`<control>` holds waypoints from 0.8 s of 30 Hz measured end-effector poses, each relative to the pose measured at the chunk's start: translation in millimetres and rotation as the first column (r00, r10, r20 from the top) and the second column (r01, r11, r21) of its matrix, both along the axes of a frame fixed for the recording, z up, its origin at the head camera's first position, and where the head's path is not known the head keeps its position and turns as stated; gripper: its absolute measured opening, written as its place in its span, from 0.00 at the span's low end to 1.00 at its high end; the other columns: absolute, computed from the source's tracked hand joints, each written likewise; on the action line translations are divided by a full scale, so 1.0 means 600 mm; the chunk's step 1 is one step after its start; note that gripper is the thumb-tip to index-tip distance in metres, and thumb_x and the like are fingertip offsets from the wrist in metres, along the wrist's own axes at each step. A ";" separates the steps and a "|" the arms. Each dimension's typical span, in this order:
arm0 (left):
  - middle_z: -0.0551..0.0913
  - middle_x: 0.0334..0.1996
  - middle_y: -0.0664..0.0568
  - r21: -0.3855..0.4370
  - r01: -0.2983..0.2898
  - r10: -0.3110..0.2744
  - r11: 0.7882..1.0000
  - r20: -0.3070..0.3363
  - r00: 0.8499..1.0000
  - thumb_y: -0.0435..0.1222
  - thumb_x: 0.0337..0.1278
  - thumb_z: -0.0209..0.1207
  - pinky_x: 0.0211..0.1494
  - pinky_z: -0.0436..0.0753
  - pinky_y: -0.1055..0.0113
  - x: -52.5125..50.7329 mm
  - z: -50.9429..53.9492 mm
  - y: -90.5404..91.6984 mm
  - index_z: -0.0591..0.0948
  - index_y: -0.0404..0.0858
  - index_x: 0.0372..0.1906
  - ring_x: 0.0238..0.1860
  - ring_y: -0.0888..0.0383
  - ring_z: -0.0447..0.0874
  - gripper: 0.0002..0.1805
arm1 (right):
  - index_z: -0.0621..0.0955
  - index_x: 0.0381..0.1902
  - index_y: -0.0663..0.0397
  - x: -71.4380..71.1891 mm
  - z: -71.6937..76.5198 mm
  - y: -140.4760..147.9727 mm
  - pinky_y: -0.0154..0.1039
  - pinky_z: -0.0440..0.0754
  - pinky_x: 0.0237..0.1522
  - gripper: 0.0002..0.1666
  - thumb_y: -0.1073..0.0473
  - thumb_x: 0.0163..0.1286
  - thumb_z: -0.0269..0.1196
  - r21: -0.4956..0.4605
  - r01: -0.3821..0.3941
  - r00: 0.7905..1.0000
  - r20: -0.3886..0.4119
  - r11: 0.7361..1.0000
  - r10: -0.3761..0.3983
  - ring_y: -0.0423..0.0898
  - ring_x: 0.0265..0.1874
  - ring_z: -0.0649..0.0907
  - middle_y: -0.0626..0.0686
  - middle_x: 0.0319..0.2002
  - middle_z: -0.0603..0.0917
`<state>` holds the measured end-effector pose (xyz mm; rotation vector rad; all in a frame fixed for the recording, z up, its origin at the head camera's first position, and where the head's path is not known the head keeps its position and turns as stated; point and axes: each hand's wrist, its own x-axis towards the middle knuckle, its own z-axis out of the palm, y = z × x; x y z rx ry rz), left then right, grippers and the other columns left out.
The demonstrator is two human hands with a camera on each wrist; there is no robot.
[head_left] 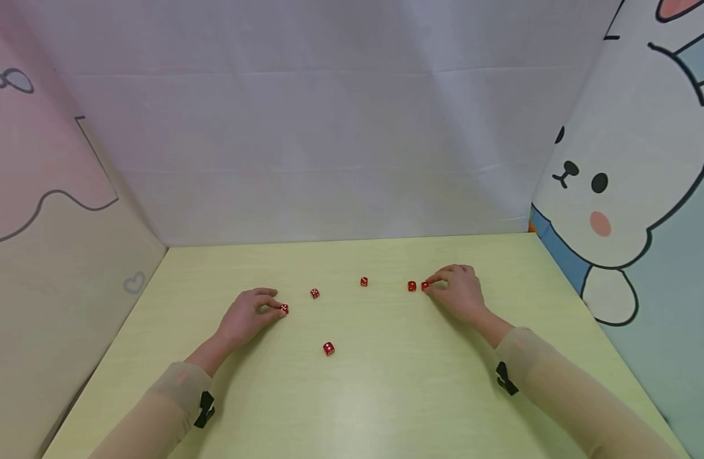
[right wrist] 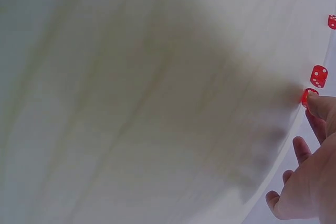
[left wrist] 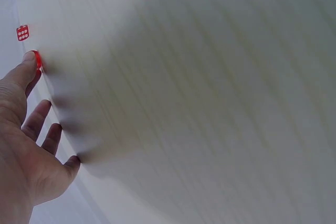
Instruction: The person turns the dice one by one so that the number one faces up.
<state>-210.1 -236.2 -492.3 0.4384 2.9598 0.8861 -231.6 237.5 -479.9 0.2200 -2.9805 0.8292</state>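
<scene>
At the left of the table, my left hand (head_left: 250,319) pinches a red die (head_left: 284,308) between thumb and fingertip. The left wrist view shows that die (left wrist: 37,60) mostly covered by the thumb. Across the table, my right hand (head_left: 458,293) pinches another red die (head_left: 425,286) by its edge. Just left of it lies a separate red die (head_left: 411,286), a small gap between the two. In the right wrist view the thumb hides part of the held die (right wrist: 308,98), and the loose die (right wrist: 318,76) shows white pips.
Between the hands lie a red die (head_left: 315,293) near the left hand, one (head_left: 364,281) farther back, and one (head_left: 329,349) nearer the front. The pale wooden table (head_left: 386,395) meets a white cloth wall (head_left: 329,159) behind, with printed panels at both sides.
</scene>
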 end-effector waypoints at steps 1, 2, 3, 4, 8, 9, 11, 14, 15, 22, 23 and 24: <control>0.81 0.62 0.41 0.000 0.001 -0.001 1.000 0.001 1.000 0.42 0.64 0.69 0.70 0.67 0.38 0.000 0.001 0.001 0.90 0.42 0.40 0.67 0.35 0.71 0.08 | 0.90 0.47 0.53 0.000 0.000 0.000 0.68 0.62 0.66 0.13 0.53 0.69 0.70 -0.001 0.001 1.000 0.001 1.000 -0.001 0.69 0.65 0.66 0.62 0.57 0.82; 0.81 0.62 0.41 0.001 -0.001 0.001 1.000 0.004 1.000 0.42 0.64 0.69 0.71 0.67 0.38 0.000 0.001 0.001 0.90 0.42 0.40 0.67 0.35 0.71 0.08 | 0.90 0.47 0.53 -0.001 -0.001 0.001 0.68 0.62 0.66 0.13 0.53 0.69 0.70 -0.002 0.000 1.000 0.000 1.000 0.000 0.70 0.65 0.66 0.62 0.57 0.82; 0.80 0.62 0.41 0.002 -0.002 0.002 1.000 0.007 1.000 0.42 0.64 0.69 0.71 0.66 0.38 0.000 0.002 0.001 0.90 0.42 0.40 0.68 0.35 0.70 0.08 | 0.90 0.47 0.53 -0.001 -0.001 0.001 0.69 0.62 0.65 0.13 0.53 0.69 0.70 -0.003 0.000 1.000 0.001 1.000 0.000 0.70 0.66 0.66 0.62 0.57 0.81; 0.80 0.63 0.41 0.003 -0.002 0.002 1.000 0.009 1.000 0.42 0.64 0.69 0.71 0.66 0.38 0.000 0.002 0.001 0.90 0.42 0.40 0.68 0.35 0.70 0.08 | 0.90 0.47 0.52 -0.002 -0.001 0.001 0.69 0.62 0.65 0.13 0.53 0.69 0.70 -0.002 0.000 1.000 0.000 1.000 0.000 0.70 0.66 0.66 0.62 0.57 0.81; 0.80 0.63 0.41 -0.004 -0.007 0.007 1.000 0.013 1.000 0.42 0.64 0.69 0.71 0.66 0.38 0.001 0.004 0.001 0.90 0.42 0.40 0.68 0.35 0.70 0.08 | 0.90 0.46 0.52 -0.002 -0.002 0.002 0.68 0.63 0.65 0.12 0.53 0.69 0.70 -0.002 -0.001 1.000 -0.004 1.000 0.001 0.69 0.65 0.66 0.62 0.57 0.82; 0.80 0.63 0.41 -0.007 -0.005 0.006 1.000 0.011 1.000 0.42 0.64 0.69 0.71 0.66 0.38 0.001 0.004 0.001 0.90 0.42 0.40 0.68 0.35 0.70 0.08 | 0.90 0.46 0.52 -0.002 -0.002 0.002 0.68 0.63 0.64 0.12 0.53 0.69 0.70 -0.003 -0.001 1.000 -0.006 1.000 0.001 0.69 0.65 0.66 0.62 0.57 0.82; 0.80 0.62 0.41 -0.011 -0.003 0.003 1.000 0.007 1.000 0.42 0.64 0.69 0.71 0.67 0.38 0.002 0.004 0.001 0.90 0.42 0.39 0.67 0.35 0.70 0.08 | 0.90 0.46 0.52 -0.003 -0.003 0.001 0.68 0.64 0.64 0.12 0.53 0.69 0.70 -0.004 0.000 1.000 -0.007 1.000 0.000 0.69 0.65 0.66 0.61 0.57 0.82; 0.81 0.62 0.40 -0.010 0.004 -0.004 1.000 -0.002 1.000 0.42 0.64 0.69 0.71 0.67 0.38 0.002 0.004 0.001 0.90 0.42 0.39 0.67 0.34 0.71 0.08 | 0.90 0.46 0.51 -0.004 -0.005 0.001 0.69 0.64 0.63 0.12 0.52 0.69 0.70 -0.006 0.001 1.000 -0.008 1.000 -0.001 0.69 0.65 0.66 0.61 0.57 0.82; 0.81 0.62 0.40 -0.008 0.006 -0.006 1.000 -0.004 1.000 0.42 0.64 0.69 0.70 0.67 0.38 0.002 0.004 0.001 0.90 0.42 0.39 0.67 0.34 0.71 0.08 | 0.90 0.46 0.51 -0.004 -0.005 0.001 0.69 0.64 0.63 0.12 0.52 0.69 0.70 -0.007 0.001 1.000 -0.008 1.000 -0.001 0.69 0.65 0.66 0.61 0.57 0.82; 0.81 0.62 0.40 -0.003 0.009 -0.009 1.000 -0.013 1.000 0.41 0.63 0.70 0.71 0.67 0.39 0.001 0.003 0.000 0.90 0.41 0.39 0.66 0.35 0.72 0.07 | 0.90 0.46 0.50 -0.003 -0.006 0.003 0.68 0.64 0.64 0.12 0.52 0.69 0.70 -0.005 0.002 1.000 -0.009 1.000 -0.002 0.68 0.65 0.67 0.60 0.56 0.83; 0.81 0.62 0.40 -0.001 0.009 -0.009 1.000 -0.012 1.000 0.41 0.63 0.70 0.70 0.67 0.39 0.001 0.003 0.000 0.90 0.41 0.39 0.66 0.35 0.72 0.07 | 0.90 0.46 0.50 -0.003 -0.006 0.003 0.68 0.64 0.64 0.12 0.52 0.69 0.70 -0.005 0.002 1.000 -0.009 1.000 -0.002 0.68 0.65 0.67 0.60 0.56 0.83; 0.81 0.62 0.40 0.001 0.009 -0.009 1.000 -0.010 1.000 0.41 0.63 0.70 0.70 0.67 0.38 0.001 0.003 0.001 0.90 0.41 0.39 0.66 0.35 0.72 0.08 | 0.90 0.47 0.50 -0.003 -0.007 0.003 0.68 0.64 0.64 0.12 0.52 0.69 0.70 -0.004 0.003 1.000 -0.008 1.000 -0.003 0.68 0.65 0.67 0.60 0.57 0.82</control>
